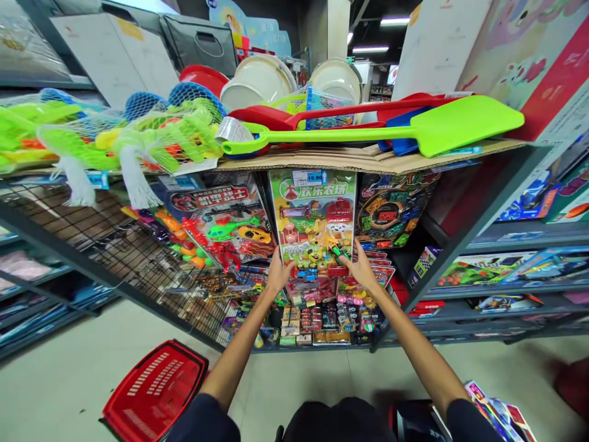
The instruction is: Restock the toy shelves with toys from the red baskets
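Note:
A carded farm toy set (pixel 317 215) with plastic animals and small tractors hangs upright in the rack, a blue price tag at its top. My left hand (pixel 278 270) grips its lower left edge, thumb across the front. On the lower right edge, my right hand (pixel 359 267) holds it the same way. To its left hangs a robot-warrior toy pack (pixel 227 218); on its right is a dark pack with a ring of toy vehicles (pixel 390 212). Several small packaged toys (pixel 322 319) fill the rack below.
Above the rack lie a lime-green toy shovel (pixel 469 126), netted beach toys (pixel 170 132) and pale buckets (pixel 257 83). A wire mesh panel (pixel 115 239) slants along the left. A red shopping basket (pixel 159 390) stands on the floor. Shelves of boxed toys (pixel 492 267) line the right.

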`<action>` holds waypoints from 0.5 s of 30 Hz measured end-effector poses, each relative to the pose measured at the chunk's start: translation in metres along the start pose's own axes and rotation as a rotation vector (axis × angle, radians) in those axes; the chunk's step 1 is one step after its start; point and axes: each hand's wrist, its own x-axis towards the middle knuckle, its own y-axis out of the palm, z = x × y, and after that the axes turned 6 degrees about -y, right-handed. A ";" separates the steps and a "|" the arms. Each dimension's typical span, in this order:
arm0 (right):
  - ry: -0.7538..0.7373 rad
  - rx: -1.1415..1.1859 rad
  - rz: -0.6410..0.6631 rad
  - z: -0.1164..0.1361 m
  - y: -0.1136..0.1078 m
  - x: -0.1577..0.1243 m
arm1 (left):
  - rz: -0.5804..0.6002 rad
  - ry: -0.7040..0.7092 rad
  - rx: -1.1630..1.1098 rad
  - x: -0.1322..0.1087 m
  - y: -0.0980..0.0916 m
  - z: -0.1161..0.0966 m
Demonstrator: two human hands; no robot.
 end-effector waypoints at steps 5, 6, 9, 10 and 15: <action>0.024 0.080 0.019 0.002 0.002 0.000 | 0.021 0.021 -0.029 0.005 0.006 0.001; 0.029 0.096 0.022 0.002 0.003 -0.005 | 0.021 0.019 -0.041 0.002 0.005 0.003; 0.074 0.157 0.035 0.002 0.008 -0.022 | 0.024 -0.008 -0.073 -0.007 0.001 0.009; 0.097 0.170 0.039 0.001 0.009 -0.027 | 0.036 -0.032 -0.084 -0.009 -0.002 0.011; 0.156 0.176 0.040 0.000 0.009 -0.037 | 0.077 -0.169 -0.162 -0.012 -0.006 0.019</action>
